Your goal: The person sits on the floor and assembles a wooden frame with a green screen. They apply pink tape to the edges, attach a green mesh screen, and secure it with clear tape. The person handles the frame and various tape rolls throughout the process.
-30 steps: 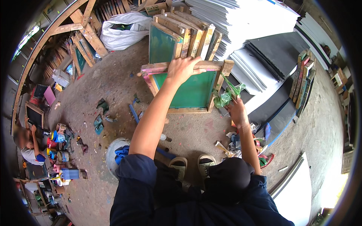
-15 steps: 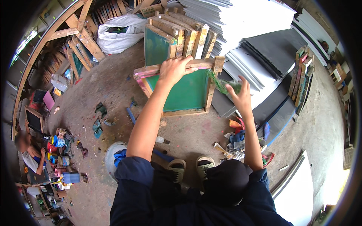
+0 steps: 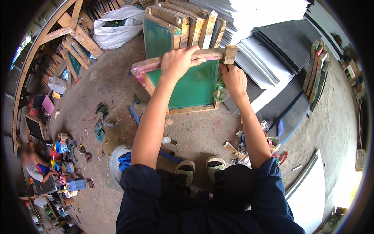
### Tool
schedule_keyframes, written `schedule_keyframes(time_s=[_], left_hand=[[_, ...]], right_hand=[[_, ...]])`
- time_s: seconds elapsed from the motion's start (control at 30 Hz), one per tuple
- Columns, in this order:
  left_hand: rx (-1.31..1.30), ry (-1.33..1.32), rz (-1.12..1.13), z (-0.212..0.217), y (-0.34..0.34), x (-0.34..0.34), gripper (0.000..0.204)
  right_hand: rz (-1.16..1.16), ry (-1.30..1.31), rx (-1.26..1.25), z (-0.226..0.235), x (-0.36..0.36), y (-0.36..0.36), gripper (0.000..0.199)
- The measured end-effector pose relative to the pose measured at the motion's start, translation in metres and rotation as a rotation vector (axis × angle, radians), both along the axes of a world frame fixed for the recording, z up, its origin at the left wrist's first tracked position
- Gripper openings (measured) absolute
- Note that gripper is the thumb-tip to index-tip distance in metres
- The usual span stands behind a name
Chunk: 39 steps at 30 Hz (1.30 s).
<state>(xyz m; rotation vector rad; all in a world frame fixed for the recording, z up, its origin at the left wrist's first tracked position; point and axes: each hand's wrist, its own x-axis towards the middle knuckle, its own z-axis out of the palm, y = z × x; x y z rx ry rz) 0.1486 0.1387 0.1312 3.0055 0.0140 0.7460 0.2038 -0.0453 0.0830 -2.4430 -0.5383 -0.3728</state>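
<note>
A wooden screen-printing frame [image 3: 196, 89] with green mesh stands tilted on the floor before me. My left hand [image 3: 177, 64] is closed over its top bar, the thumb pointing right along the wood. At the upper right corner, my right hand [image 3: 235, 81] is closed with its fingertips pinched against the side bar. A crumpled, clear, green-smeared strip of tape [image 3: 220, 93] hangs just below those fingers, along the right bar. Exactly where the fingertips meet the strip is partly hidden. A short wood block sits on the bar's right end.
Several more frames [image 3: 161, 37] stand behind. Stacked white sheets [image 3: 269, 11] and dark sheets [image 3: 290, 41] lie to the right. A white sack [image 3: 117, 33] is at far left. Paint cans [image 3: 62, 148] and a seated person [image 3: 35, 163] are at left; a bucket [image 3: 113, 163] and scraps [image 3: 243, 150] lie nearer.
My right hand has moved left from beside the frame, its fingers spread, to a pinch at the upper right corner. The green-smeared strip now hangs lower; my left hand keeps its grip.
</note>
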Motion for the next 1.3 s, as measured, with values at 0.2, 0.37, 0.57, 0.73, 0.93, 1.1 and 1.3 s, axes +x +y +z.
schedule_keyframes(time_s=[0.2, 0.37, 0.57, 0.73, 0.93, 1.1, 1.3], left_hand=[[0.028, 0.019, 0.012, 0.000, 0.002, 0.009, 0.054], [0.071, -0.009, 0.007, -0.003, 0.005, 0.012, 0.052], [-0.008, 0.104, 0.079, 0.000, 0.014, 0.022, 0.054], [-0.033, 0.012, 0.042, -0.008, 0.025, 0.032, 0.050], [0.010, -0.254, 0.066, -0.032, 0.026, 0.052, 0.038], [-0.014, -0.266, 0.047, -0.053, 0.027, 0.062, 0.041], [-0.023, -0.232, 0.001, -0.062, 0.036, 0.061, 0.052]], right_hand=[[0.246, -0.153, 0.199, -0.011, 0.015, -0.011, 0.028], [0.282, 0.323, 0.339, 0.009, 0.009, -0.018, 0.031], [0.361, 0.557, 0.700, -0.058, 0.013, -0.047, 0.035], [0.250, 0.477, 0.847, -0.050, 0.024, -0.055, 0.035], [0.152, 0.401, 0.826, -0.054, 0.039, -0.067, 0.027], [0.070, 0.403, 0.788, -0.084, 0.049, -0.073, 0.034], [0.115, 0.447, 0.856, -0.090, 0.047, -0.068, 0.053]])
